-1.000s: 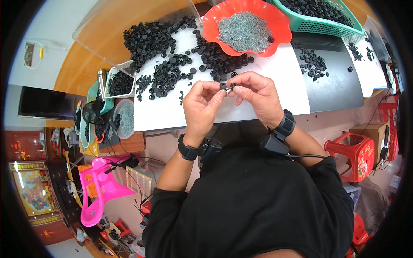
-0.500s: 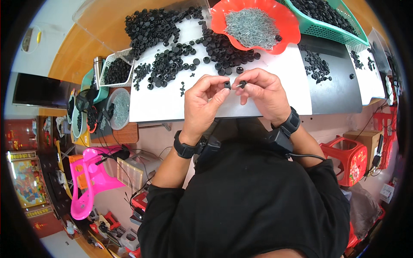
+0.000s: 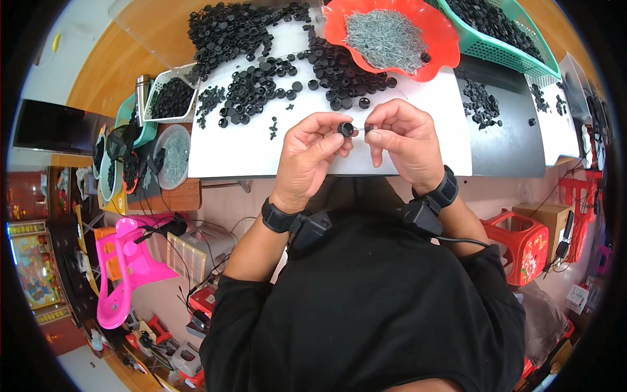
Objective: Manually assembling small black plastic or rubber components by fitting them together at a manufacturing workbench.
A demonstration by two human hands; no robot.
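Right now, both hands meet over the near edge of the white worktop, each grasping a small part. The left hand pinches a black round cap between thumb and fingers, its hollow side showing. The right hand pinches a small black piece between thumb and forefinger, and a thin metal pin runs from that piece toward the cap; whether its tip touches the cap is too small to tell. Beyond the hands, loose black caps lie scattered on the white surface, with a denser black heap behind them, and a few tiny cross-shaped pieces lie left of the left hand. A red scalloped bowl full of silvery metal pins stands past the right hand, just beside a green perforated basket of black parts. Further right, more small black parts rest on a dark panel. At the worktop's left end sits a white basket, also filled with black parts.
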